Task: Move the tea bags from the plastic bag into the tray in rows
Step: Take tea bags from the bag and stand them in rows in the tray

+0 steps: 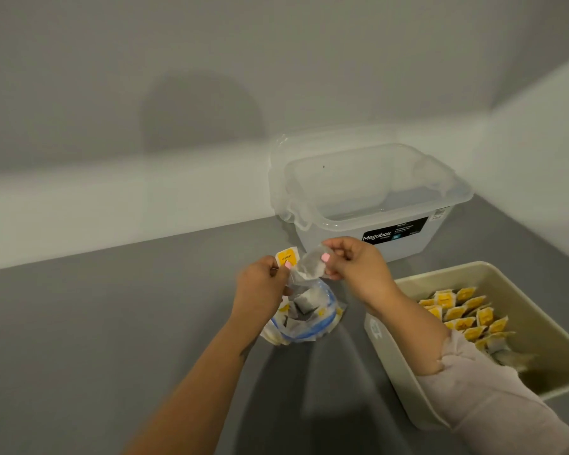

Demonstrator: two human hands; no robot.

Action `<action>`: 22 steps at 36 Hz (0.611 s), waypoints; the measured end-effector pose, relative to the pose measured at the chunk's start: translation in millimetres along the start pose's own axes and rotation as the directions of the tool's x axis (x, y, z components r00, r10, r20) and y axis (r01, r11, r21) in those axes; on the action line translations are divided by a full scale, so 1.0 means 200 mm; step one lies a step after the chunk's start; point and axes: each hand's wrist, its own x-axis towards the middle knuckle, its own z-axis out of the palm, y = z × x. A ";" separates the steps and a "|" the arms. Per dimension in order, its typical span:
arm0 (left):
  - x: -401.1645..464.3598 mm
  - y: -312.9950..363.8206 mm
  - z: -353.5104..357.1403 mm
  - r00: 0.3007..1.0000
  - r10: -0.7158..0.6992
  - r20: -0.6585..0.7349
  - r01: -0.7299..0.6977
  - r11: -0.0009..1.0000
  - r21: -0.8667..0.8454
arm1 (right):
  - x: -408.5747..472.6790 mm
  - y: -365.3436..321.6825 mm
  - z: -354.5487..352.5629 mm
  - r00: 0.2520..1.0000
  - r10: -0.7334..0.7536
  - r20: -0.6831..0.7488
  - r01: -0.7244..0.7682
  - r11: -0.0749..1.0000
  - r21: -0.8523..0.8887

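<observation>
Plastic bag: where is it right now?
Head view, centre: the plastic bag lies on the grey surface, below both hands, left of the tray.

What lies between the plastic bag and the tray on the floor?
Head view: only bare grey floor separates the plastic bag from the tray; the right forearm crosses above it.

The left hand and right hand meet above the counter, a tea bag between them with its tag at the left hand's fingertips. Directly below the hands, the plastic bag lies on the counter with more tea bags in it. Behind the right hand stands an open box, against the wall. Right of the right hand sits the tray, with rows of tea bags in it.
</observation>
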 end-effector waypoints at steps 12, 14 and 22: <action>-0.06 0.18 0.13 0.955 -0.114 0.274 0.261 0.759 -0.596 | -0.14 0.13 -0.13 0.796 -0.602 0.058 0.521 0.634 -0.571; -0.07 0.21 0.16 0.953 -0.115 0.279 0.267 0.751 -0.604 | -0.15 0.15 -0.16 0.802 -0.593 0.071 0.513 0.623 -0.590; -0.11 0.29 0.29 0.957 -0.060 0.285 0.228 0.762 -0.606 | -0.19 0.16 -0.33 0.804 -0.577 0.141 0.520 0.569 -0.636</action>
